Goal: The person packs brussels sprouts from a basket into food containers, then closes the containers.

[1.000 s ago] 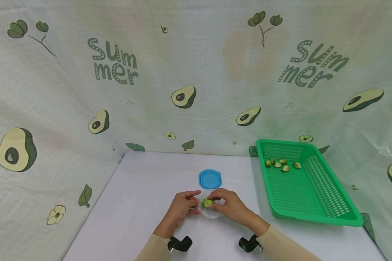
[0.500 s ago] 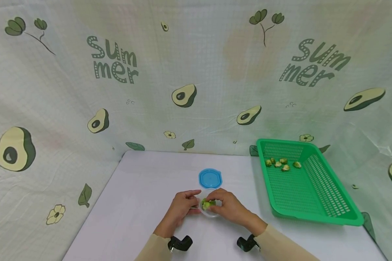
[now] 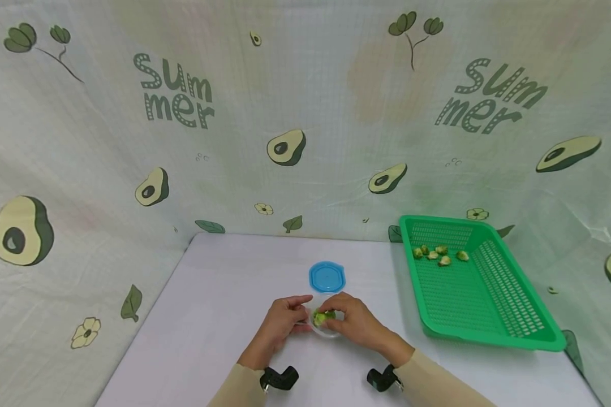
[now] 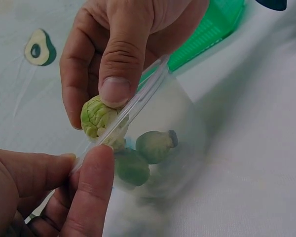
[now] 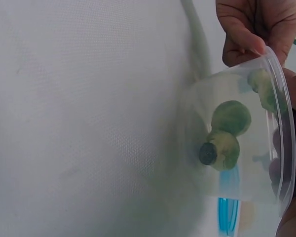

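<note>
A small clear plastic tub stands on the table in front of me. My left hand pinches its rim between thumb and fingers. With thumb and fingertips, my right hand holds a Brussels sprout at the tub's mouth, partly inside the rim. Seen through the cloudy wall, a darker green sprout and a paler sprout lie inside. The right hand's fingers are partly hidden behind the wall in the right wrist view. A blue lid lies flat just beyond the tub.
To the right stands a green perforated basket, with several Brussels sprouts towards its far left corner. A white cloth covers the table. Behind it hangs a curtain printed with avocados.
The right hand has moved slightly left and lowered the sprout a little into the tub. The left hand keeps its hold on the rim. Lid and basket are unmoved.
</note>
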The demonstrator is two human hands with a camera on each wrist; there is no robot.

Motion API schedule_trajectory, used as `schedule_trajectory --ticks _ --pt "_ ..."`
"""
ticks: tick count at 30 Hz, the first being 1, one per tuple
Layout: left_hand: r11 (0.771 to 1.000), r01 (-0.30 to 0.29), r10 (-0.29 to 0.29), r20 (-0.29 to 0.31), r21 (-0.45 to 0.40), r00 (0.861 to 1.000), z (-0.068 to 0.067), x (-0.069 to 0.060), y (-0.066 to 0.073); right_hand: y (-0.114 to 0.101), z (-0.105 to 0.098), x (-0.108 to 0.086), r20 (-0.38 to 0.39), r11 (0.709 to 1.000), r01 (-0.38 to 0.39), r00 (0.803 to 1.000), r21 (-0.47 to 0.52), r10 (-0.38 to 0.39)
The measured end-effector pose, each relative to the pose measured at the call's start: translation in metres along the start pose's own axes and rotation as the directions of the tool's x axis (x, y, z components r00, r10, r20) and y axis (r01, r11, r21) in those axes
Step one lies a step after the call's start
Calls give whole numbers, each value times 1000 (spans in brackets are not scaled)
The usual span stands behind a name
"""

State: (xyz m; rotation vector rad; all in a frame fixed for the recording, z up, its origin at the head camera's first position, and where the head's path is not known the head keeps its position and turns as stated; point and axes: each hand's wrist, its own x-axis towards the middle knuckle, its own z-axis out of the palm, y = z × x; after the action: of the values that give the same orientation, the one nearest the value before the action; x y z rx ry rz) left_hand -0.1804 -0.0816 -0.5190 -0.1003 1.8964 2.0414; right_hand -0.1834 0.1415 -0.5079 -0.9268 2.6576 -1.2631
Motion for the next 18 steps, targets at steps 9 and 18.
schedule_trajectory --ticks 9,18 --pt "1000 3 -3 -2 5 1000 0 -1 1 -3 2 2 31 994 23 999 -103 -20" --pt "1000 7 -7 1 -7 1000 0 -1 0 -3 1 2 23 997 -13 1000 -73 15"
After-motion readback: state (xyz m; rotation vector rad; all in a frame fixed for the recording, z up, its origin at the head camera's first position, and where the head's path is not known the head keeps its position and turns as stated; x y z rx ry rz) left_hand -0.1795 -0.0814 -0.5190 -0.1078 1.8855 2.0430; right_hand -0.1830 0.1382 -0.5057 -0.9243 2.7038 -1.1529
